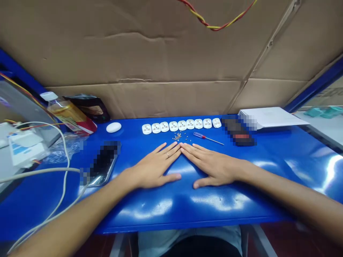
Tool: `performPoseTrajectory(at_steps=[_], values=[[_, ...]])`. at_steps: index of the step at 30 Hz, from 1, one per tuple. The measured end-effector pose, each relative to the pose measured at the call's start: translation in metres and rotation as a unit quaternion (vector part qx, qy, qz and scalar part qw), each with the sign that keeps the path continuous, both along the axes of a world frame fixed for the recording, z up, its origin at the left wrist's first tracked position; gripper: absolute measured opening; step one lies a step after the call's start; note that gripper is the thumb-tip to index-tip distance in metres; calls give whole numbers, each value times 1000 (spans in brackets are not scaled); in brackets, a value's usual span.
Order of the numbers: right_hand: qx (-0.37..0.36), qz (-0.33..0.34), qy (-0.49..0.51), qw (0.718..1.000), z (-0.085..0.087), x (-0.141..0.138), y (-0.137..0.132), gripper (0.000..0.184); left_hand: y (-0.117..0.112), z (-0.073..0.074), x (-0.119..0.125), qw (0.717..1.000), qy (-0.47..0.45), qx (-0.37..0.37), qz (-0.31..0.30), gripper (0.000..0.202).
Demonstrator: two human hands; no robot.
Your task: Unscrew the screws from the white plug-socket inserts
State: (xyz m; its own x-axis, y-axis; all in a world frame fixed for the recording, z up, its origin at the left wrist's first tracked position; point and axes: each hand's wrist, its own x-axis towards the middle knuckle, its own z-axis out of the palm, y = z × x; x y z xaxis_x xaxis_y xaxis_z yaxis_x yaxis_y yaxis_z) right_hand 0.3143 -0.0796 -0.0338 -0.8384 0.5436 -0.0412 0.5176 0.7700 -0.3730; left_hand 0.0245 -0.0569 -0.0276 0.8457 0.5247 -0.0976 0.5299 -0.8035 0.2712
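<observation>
My left hand (154,167) and my right hand (211,165) both lie flat, palms down, on the blue table (171,207), fingers stretched out and fingertips meeting in the middle. Neither holds anything. A ring sits on a finger of the left one. Just beyond the fingertips is a small heap of tiny screws (177,136). Behind it runs a row of several white socket plates (182,125). To the right of the screws lies a small screwdriver (207,137) with a blue and red handle.
A white oval object (113,127), a plastic bottle (66,113) and a dark pouch (91,106) sit at the back left. White cables (63,167) cross the left side. A white box (270,117) lies at the back right. Cardboard walls rise behind the table.
</observation>
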Motion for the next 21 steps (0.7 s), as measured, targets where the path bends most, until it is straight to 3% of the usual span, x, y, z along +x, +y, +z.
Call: performPoseTrajectory(at_steps=[21], values=[[6,-28,-10,1000,-1,7,1,115,-4,9,-1,998,15,-53,14,101]])
